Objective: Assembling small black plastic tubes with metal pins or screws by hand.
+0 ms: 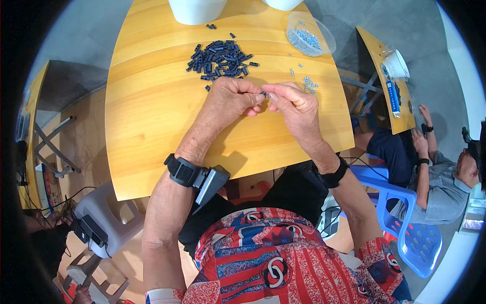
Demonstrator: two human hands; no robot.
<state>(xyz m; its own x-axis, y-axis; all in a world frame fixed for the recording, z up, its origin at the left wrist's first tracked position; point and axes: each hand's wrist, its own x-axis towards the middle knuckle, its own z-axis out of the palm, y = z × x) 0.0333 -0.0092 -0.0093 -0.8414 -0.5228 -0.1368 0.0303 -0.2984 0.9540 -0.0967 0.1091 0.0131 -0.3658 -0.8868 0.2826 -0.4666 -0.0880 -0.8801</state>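
Observation:
Above the middle of the wooden table [147, 116], my two hands meet at the fingertips. My left hand [228, 101] is closed in a pinch on a small black plastic piece [263, 93], most of it hidden by the fingers. Against its right end my right hand [297, 105] pinches too; whatever lies between that thumb and finger is too small and covered to name. Just beyond my left hand spreads a heap of similar black pieces [220, 60]. Several small silvery metal parts, which look like screws [310, 84], lie loose beyond my right hand.
A clear plastic tub [328, 39] of silvery parts stands at the far right of the table. White containers [197, 11] stand at the far edge. To the right, another person sits by a blue plastic chair [417, 243] and a second table [377, 55]. A grey chair [109, 213] stands left.

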